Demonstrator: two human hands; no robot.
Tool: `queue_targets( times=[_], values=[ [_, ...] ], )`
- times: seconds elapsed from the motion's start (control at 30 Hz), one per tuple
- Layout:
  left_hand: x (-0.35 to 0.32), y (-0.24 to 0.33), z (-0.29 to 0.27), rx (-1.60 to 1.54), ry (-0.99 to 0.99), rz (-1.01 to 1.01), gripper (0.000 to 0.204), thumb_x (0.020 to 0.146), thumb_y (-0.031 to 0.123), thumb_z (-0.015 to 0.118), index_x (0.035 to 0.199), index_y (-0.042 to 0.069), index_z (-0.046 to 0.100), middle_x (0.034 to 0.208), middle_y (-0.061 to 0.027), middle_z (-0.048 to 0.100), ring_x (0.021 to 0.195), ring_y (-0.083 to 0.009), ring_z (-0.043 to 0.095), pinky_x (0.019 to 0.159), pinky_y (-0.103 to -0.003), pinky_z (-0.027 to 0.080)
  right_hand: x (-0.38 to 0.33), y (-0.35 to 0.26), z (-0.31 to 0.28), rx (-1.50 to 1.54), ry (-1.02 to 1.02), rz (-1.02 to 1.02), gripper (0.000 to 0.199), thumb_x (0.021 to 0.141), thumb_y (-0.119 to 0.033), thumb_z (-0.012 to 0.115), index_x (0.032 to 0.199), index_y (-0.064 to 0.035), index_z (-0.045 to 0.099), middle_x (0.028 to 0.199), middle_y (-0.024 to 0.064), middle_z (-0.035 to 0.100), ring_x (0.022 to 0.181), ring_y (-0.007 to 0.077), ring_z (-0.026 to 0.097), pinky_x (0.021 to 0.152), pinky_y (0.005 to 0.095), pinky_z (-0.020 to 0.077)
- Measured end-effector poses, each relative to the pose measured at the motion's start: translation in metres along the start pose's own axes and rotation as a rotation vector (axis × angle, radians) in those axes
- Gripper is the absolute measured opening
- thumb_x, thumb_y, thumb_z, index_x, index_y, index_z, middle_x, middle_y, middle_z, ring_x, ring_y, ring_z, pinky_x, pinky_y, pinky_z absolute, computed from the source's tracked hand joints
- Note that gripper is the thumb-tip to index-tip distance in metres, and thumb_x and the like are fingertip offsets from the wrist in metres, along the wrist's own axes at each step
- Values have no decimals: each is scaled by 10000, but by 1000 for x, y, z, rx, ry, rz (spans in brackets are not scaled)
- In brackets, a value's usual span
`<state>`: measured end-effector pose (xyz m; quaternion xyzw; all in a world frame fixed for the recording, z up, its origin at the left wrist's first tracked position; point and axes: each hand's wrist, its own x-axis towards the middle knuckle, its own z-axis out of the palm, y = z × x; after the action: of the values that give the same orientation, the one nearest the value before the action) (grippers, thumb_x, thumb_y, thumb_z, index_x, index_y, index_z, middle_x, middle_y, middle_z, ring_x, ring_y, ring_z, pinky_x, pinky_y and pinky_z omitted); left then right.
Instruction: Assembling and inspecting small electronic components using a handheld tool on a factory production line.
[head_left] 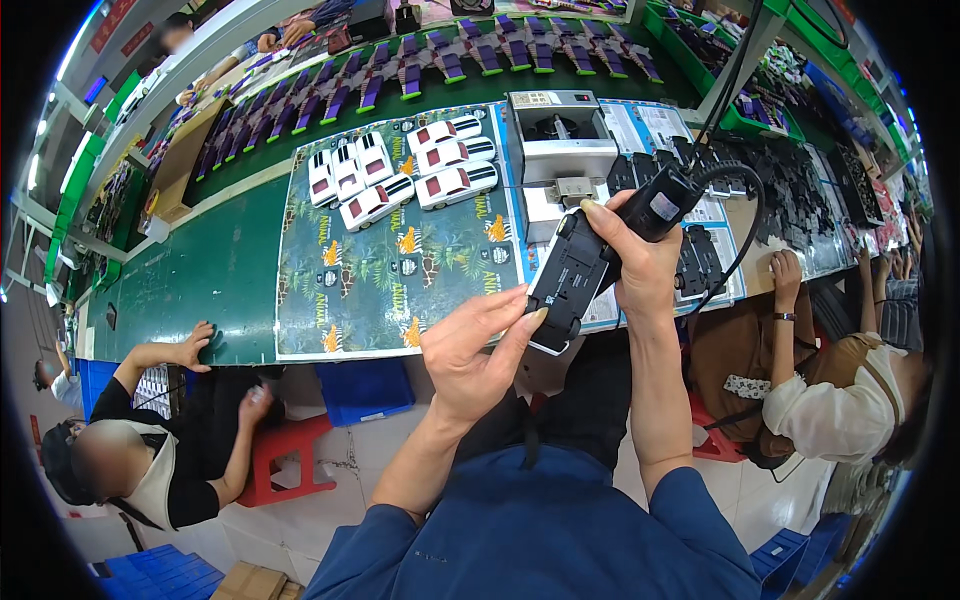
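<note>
A toy car (572,280), black underside showing, is held up near the metal machine (562,165). The left hand (475,352) pinches its lower end; the right hand (645,258) presses a thumb on its upper end and grips a black corded tool (662,203). Left of the machine, white toy cars (458,186) sit on a patterned sheet (375,285) covering the green surface (190,280).

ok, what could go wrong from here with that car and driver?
Slip: the right hand grips the electric screwdriver while its thumb rests on the upturned toy car, so control of either might suffer.
Drop: the left hand only pinches the car's side, near the front edge of the table.
Snag: the looped cable could catch the black chassis beside it.
</note>
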<state>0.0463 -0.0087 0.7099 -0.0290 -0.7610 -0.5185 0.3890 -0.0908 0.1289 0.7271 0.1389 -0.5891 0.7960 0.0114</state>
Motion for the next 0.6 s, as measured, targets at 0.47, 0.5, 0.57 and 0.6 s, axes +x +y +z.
queue_targets(
  times=[0.47, 0.5, 0.57, 0.6],
  values=[
    [33, -32, -4, -961, -384, -869, 412, 1031, 280, 492, 1304, -28, 514, 1184, -130, 645, 916, -180, 679, 757, -295, 587, 10, -6, 8, -45, -77, 73, 176, 777, -128, 807, 798, -20, 670, 751, 35, 673, 656, 93, 626, 639, 238, 487],
    [34, -32, 5, -1038, -384, -921, 427, 1030, 289, 489, 1318, -26, 502, 1187, -136, 643, 940, -194, 681, 779, -323, 590, 12, -4, 9, -58, -99, 86, 167, 782, -112, 798, 818, -21, 662, 764, 32, 663, 664, 96, 625, 640, 243, 493],
    [33, -30, 12, -1141, -335, -1007, 454, 1024, 287, 490, 1371, -4, 459, 1204, -158, 634, 1015, -247, 679, 858, -402, 584, 16, -5, 12, -121, -121, 137, 174, 787, -123, 794, 819, -21, 655, 759, 26, 651, 678, 95, 624, 639, 247, 500],
    [33, -29, 14, -1218, -338, -1014, 458, 1021, 279, 495, 1385, 7, 445, 1209, -164, 631, 1023, -262, 678, 870, -410, 581, 18, -4, 13, -141, -129, 136, 191, 788, -146, 800, 810, -22, 656, 749, 27, 652, 666, 93, 620, 634, 243, 500]
  ],
)
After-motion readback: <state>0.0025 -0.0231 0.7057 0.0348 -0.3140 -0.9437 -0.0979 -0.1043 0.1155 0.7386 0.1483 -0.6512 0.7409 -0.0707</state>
